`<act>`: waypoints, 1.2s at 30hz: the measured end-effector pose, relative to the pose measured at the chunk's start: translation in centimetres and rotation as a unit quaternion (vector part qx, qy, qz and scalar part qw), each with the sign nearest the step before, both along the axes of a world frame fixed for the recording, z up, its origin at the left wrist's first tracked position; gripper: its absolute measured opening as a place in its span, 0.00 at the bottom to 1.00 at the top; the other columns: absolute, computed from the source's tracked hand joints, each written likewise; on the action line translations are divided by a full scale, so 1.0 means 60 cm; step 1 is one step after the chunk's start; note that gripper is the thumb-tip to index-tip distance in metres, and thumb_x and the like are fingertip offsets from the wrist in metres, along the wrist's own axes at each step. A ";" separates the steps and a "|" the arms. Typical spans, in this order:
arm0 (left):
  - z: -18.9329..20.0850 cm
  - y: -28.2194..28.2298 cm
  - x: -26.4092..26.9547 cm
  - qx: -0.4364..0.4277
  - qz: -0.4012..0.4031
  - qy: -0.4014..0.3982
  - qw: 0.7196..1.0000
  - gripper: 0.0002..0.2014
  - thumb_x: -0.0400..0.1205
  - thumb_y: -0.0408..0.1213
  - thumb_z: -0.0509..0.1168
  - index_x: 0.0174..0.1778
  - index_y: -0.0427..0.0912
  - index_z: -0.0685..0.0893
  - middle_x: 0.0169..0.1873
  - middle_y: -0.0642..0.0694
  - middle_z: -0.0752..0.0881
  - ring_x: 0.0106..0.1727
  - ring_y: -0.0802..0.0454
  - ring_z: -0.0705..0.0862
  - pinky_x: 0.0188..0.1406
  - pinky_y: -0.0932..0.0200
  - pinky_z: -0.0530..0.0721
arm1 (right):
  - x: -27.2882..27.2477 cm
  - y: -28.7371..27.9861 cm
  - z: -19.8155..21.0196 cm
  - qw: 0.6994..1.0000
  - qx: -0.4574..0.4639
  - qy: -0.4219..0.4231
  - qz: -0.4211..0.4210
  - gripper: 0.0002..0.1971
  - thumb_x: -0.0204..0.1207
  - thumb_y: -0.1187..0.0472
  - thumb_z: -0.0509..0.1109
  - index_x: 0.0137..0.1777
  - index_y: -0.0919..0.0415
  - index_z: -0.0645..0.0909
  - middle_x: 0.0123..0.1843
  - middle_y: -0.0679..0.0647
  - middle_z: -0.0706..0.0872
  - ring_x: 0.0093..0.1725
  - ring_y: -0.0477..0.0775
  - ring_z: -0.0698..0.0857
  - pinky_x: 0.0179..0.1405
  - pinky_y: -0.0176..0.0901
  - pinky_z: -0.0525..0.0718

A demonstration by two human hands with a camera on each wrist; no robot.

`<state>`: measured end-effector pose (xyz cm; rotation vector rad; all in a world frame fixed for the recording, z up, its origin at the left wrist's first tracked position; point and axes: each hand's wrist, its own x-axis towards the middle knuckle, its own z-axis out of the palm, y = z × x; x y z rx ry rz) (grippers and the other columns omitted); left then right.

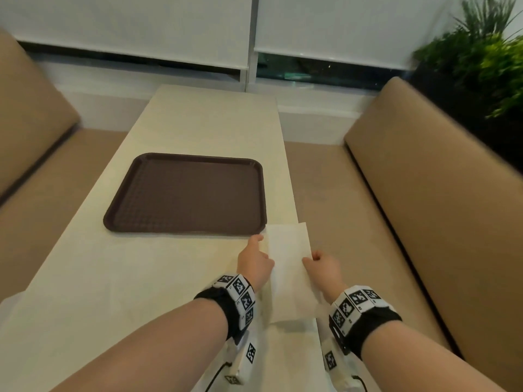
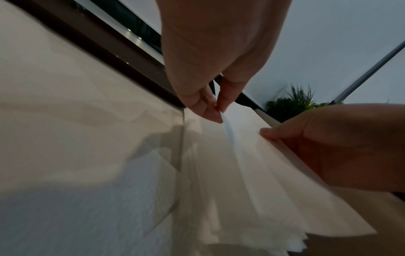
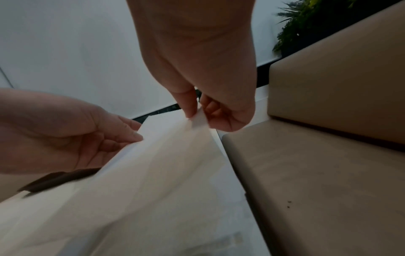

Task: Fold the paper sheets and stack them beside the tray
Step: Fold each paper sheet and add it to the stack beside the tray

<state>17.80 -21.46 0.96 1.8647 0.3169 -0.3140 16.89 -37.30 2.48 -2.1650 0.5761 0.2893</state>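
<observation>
A white paper sheet (image 1: pixel 288 267) is held a little above the cream table, just in front of the right near corner of the dark brown tray (image 1: pixel 185 193). My left hand (image 1: pixel 254 260) pinches the sheet's left edge between thumb and finger, which the left wrist view shows at the paper sheet (image 2: pixel 252 173) under my left hand (image 2: pixel 215 110). My right hand (image 1: pixel 319 263) pinches the right edge; in the right wrist view the paper sheet (image 3: pixel 166 164) hangs from my right hand (image 3: pixel 197 116). More white paper (image 1: pixel 294 343) lies flat on the table beneath it.
The cream table (image 1: pixel 113 278) runs away from me between two tan benches: the left bench (image 1: pixel 34 154) and the right bench (image 1: pixel 424 207). A green plant (image 1: pixel 486 60) stands at the far right. Roller blinds (image 1: pixel 141 26) cover the window behind.
</observation>
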 end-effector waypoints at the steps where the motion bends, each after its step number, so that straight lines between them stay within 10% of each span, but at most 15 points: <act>1: -0.006 0.000 0.004 0.017 0.001 0.001 1.000 0.29 0.77 0.24 0.64 0.73 0.48 0.70 0.33 0.49 0.80 0.37 0.52 0.82 0.40 0.61 0.82 | 0.006 -0.001 -0.010 1.000 -0.018 0.015 0.012 0.11 0.79 0.62 0.64 0.34 0.53 0.77 0.34 0.51 0.82 0.43 0.57 0.82 0.44 0.46 0.79; 12: -0.042 -0.001 0.019 0.081 -0.020 0.004 0.996 0.25 0.77 0.25 0.64 0.70 0.44 0.74 0.32 0.52 0.78 0.35 0.55 0.78 0.32 0.69 0.77 | 0.030 -0.006 -0.062 0.993 -0.098 0.034 0.058 0.13 0.76 0.63 0.67 0.33 0.55 0.68 0.34 0.51 0.77 0.41 0.57 0.78 0.38 0.44 0.75; 15: -0.046 -0.002 0.015 0.084 -0.016 0.013 0.996 0.24 0.77 0.28 0.68 0.70 0.43 0.75 0.38 0.50 0.79 0.42 0.52 0.80 0.42 0.63 0.76 | 0.028 -0.010 -0.067 0.993 -0.097 0.029 0.054 0.07 0.76 0.61 0.70 0.49 0.59 0.75 0.47 0.53 0.80 0.51 0.59 0.81 0.48 0.46 0.78; 18: -0.048 -0.001 0.009 0.106 -0.018 0.013 0.994 0.28 0.76 0.35 0.71 0.72 0.43 0.71 0.56 0.44 0.79 0.57 0.48 0.79 0.55 0.58 0.77 | 0.024 -0.012 -0.071 0.997 -0.075 0.019 0.011 0.23 0.78 0.57 0.69 0.70 0.63 0.71 0.65 0.60 0.79 0.65 0.62 0.79 0.63 0.50 0.77; 22: -0.040 -0.002 0.000 0.078 0.010 0.033 0.996 0.29 0.81 0.41 0.67 0.77 0.41 0.65 0.67 0.40 0.75 0.65 0.45 0.76 0.58 0.57 0.75 | 0.015 -0.008 -0.082 0.998 0.000 0.036 -0.046 0.27 0.82 0.54 0.62 0.78 0.65 0.66 0.70 0.61 0.77 0.67 0.62 0.78 0.68 0.55 0.77; 27: -0.030 -0.010 -0.005 0.041 0.017 0.067 0.997 0.30 0.83 0.40 0.63 0.79 0.42 0.59 0.52 0.46 0.75 0.50 0.49 0.75 0.48 0.58 0.73 | 0.006 0.011 -0.090 0.994 0.080 0.027 -0.069 0.11 0.82 0.55 0.60 0.59 0.58 0.73 0.51 0.53 0.76 0.53 0.58 0.76 0.51 0.47 0.74; 36: -0.027 -0.010 -0.007 -0.002 0.035 0.093 0.995 0.30 0.81 0.41 0.62 0.78 0.42 0.59 0.54 0.40 0.83 0.47 0.46 0.80 0.45 0.57 0.77 | 0.010 0.020 -0.101 0.989 0.120 0.041 -0.081 0.15 0.80 0.49 0.60 0.58 0.59 0.75 0.54 0.56 0.77 0.55 0.60 0.78 0.56 0.51 0.76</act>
